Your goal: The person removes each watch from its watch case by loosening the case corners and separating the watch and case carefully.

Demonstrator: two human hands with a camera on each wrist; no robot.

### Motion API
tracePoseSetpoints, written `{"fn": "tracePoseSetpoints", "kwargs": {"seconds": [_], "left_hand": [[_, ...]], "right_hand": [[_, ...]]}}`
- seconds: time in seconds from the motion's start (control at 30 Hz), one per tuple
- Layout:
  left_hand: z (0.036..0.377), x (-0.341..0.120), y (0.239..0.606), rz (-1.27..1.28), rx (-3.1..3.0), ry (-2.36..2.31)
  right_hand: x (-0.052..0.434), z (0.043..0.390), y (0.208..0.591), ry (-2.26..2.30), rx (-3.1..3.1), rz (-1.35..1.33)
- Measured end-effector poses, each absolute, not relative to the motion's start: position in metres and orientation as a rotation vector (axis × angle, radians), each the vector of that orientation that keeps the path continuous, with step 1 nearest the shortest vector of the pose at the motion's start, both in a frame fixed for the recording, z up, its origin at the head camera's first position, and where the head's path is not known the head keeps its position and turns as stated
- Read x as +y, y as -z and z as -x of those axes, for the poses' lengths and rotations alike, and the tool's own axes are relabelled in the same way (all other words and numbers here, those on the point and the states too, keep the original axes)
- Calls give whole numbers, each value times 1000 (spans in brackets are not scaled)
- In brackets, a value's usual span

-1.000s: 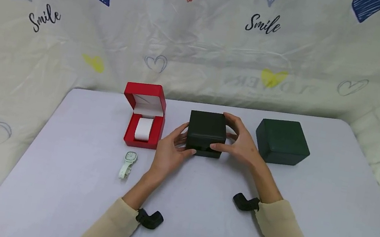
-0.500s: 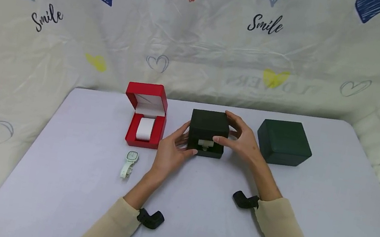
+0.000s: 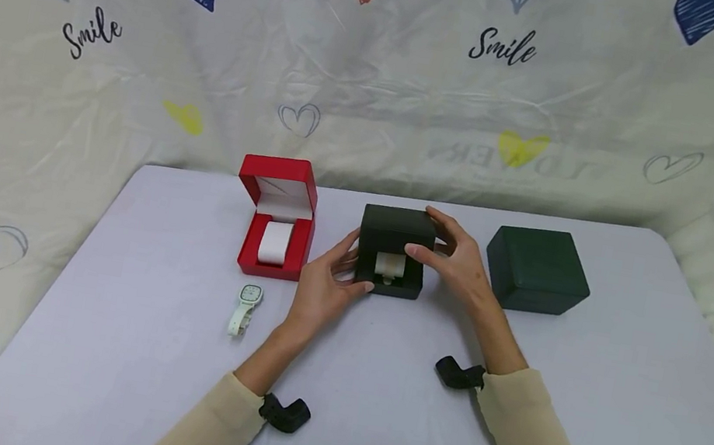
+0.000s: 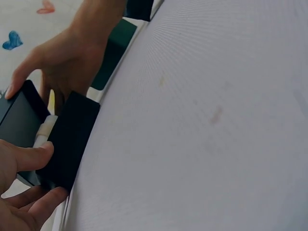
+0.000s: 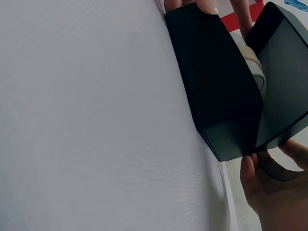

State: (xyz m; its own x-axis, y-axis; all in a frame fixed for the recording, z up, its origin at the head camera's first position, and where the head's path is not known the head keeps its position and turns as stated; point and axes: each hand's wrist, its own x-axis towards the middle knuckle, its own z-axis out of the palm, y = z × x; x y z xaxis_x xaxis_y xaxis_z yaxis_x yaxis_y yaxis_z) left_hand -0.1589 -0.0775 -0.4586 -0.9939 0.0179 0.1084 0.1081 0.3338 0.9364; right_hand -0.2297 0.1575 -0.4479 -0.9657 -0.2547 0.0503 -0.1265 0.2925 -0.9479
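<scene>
A dark watch box [image 3: 399, 223] stands on the table with its lid partly raised. Inside, a pale strap [image 3: 390, 266] wraps a light cushion, its lower end hanging toward the front. My left hand [image 3: 320, 291] grips the left side of the base, thumb at the front corner. In the left wrist view the left thumb [image 4: 36, 158] lies over the edge of the base. My right hand [image 3: 462, 272] pinches the lid's right side, thumb at its front edge and fingers behind. The lid's grey lining [image 5: 288, 79] shows in the right wrist view.
An open red watch box [image 3: 247, 243] with a bare white cushion [image 3: 275, 243] stands to the left. Before it lies a white wristwatch [image 3: 246, 306]. A closed dark green box [image 3: 537, 268] sits right of my right hand. A heart-printed curtain [image 3: 394, 87] hangs behind the table.
The lid of the dark watch box has swung up and back under my right hand, uncovering the cushion and strap. My left hand has stayed on the base.
</scene>
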Motion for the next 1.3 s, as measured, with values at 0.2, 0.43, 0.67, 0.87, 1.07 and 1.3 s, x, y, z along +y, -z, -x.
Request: {"fn": "tracePoseSetpoints", "kwargs": {"seconds": [0.2,0.43,0.67,0.87,1.07,1.3], "left_hand": [[159,-77,459,105,-2509,1778],[160,-78,460,87,-2490,1802],[161,-80,462,61,-2487,1854],[163,-82,462,40,-2527,1842],[164,-83,460,54,-2566,1806],[163,-84,458,57,-2604,1755]], "right_hand": [[158,231,446,1744,2436,305],[154,233,441,1717,2456,269],[149,235,441,1734,2490,263],[147,236,438,1703,2548,266],[146,239,435,1685,2558,231],[144,243,433,1709,2506,195]]}}
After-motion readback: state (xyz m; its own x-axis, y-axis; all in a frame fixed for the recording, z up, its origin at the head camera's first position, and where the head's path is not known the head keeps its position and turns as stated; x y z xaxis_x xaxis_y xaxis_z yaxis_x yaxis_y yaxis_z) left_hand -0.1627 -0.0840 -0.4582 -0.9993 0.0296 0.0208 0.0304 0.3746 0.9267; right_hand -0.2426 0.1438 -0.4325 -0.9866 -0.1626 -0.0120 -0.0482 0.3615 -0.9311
